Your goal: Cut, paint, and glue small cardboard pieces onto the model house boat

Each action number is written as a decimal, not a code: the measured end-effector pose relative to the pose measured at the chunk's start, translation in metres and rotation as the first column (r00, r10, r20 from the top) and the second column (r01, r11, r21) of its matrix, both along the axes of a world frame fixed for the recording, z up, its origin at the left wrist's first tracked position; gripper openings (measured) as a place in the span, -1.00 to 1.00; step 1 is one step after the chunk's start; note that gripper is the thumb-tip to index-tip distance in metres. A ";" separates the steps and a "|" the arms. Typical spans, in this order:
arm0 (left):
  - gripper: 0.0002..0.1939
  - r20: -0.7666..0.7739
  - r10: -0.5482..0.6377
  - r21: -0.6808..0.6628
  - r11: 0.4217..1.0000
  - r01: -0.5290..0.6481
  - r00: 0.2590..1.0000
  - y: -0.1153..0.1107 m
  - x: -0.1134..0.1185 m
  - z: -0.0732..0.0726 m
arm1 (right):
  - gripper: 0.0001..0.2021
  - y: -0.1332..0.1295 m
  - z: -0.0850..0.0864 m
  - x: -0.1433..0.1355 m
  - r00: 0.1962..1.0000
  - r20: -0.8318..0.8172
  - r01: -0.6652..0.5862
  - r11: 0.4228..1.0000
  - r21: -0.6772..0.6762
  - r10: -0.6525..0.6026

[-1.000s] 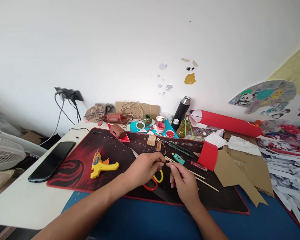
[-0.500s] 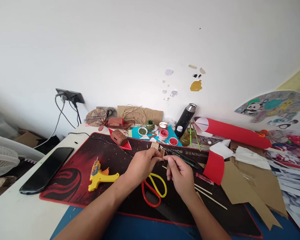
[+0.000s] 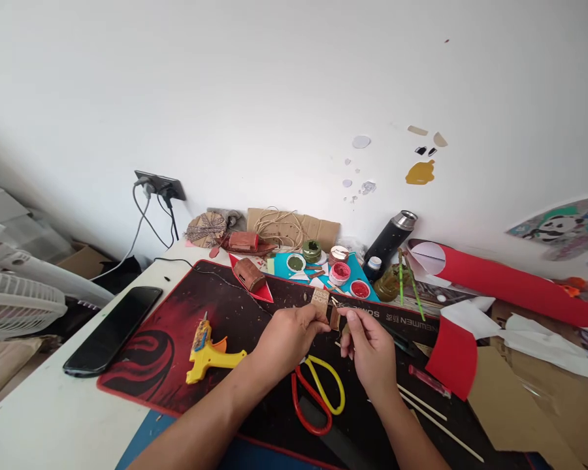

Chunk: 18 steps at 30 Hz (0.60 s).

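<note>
My left hand (image 3: 289, 336) pinches a small brown strip (image 3: 334, 318), which looks like painted cardboard, between thumb and fingers. From the other side my right hand (image 3: 370, 343) has its fingers curled in, with the index fingertip and thumb closed at the strip's right edge. Just below both hands lies a pair of scissors with red and yellow handles (image 3: 343, 391), its blades mostly hidden. Left of my forearm rests a yellow glue gun (image 3: 215, 359), nozzle pointing away from me. Behind my hands sits a small brown-roofed boat model (image 3: 249, 274) with a red hull.
A dark desk mat (image 3: 176, 326) carries the tools, and a phone (image 3: 112, 333) lies at left. Paint pots (image 3: 340, 273) stand on blue paper near a black flask (image 3: 391, 235). Thin wooden sticks (image 3: 441, 424), red paper (image 3: 453, 356) and cardboard (image 3: 509, 405) lie to the right.
The whole view has shifted, so things appear further right, except farther down. Both hands keep nearly the same grip on the brown strip.
</note>
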<state>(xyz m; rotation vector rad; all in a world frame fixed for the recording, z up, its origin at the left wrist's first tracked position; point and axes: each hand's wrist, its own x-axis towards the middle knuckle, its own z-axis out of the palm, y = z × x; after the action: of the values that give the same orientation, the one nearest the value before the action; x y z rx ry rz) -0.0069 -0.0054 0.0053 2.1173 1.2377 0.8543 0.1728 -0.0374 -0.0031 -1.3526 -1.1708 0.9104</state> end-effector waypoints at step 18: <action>-0.42 0.187 -0.143 0.465 0.885 0.041 0.972 -0.021 0.000 0.017 | -0.67 0.047 -0.008 -0.046 0.853 0.380 -0.345 0.933 -0.103 0.358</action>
<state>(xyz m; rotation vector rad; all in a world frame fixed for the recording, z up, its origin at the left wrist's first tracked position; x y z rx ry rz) -0.0069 -0.0269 0.0223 2.3362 0.8716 1.4045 0.1269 0.0095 -0.0106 -1.4116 -1.7676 0.9373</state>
